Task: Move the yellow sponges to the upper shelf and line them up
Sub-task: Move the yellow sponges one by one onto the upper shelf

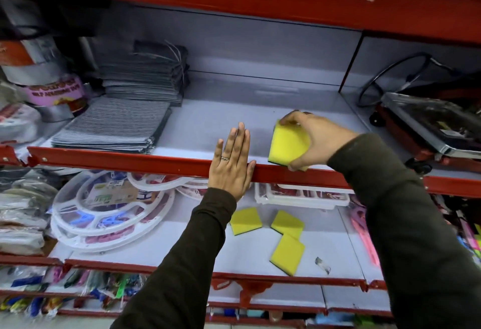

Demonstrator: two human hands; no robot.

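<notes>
Head view, the only 1 I have. My right hand point(316, 138) is clamped around 1 yellow sponge point(287, 145), thumb on its near edge and fingertips point(289, 119) curled over the far edge, yellow face up and the dark scrub side underneath. The sponge sits tilted over the red front lip of the upper shelf point(260, 120), near end by the lip, far end angled toward 11 o'clock; I cannot tell whether it touches the board yet. I judge this grip by the edges is meant to let me lay it flat and square it to the lip.

My left hand point(231, 162) holds nothing: fingers straight and together, palm pressed flat on the lip, just at 9 o'clock of the sponge. I read that as a brace, perhaps also a marker for where the row begins.

On the lower shelf point(182, 255), 3 more sponges point(287, 254) lie loose at 6 o'clock of my hands, each turned a different way, 2 of them touching. So this looks like the 1st of 4 going up.

Folded grey cloths point(117, 126) occupy the upper shelf at 9 o'clock, leaving a bare stretch for the row.
</notes>
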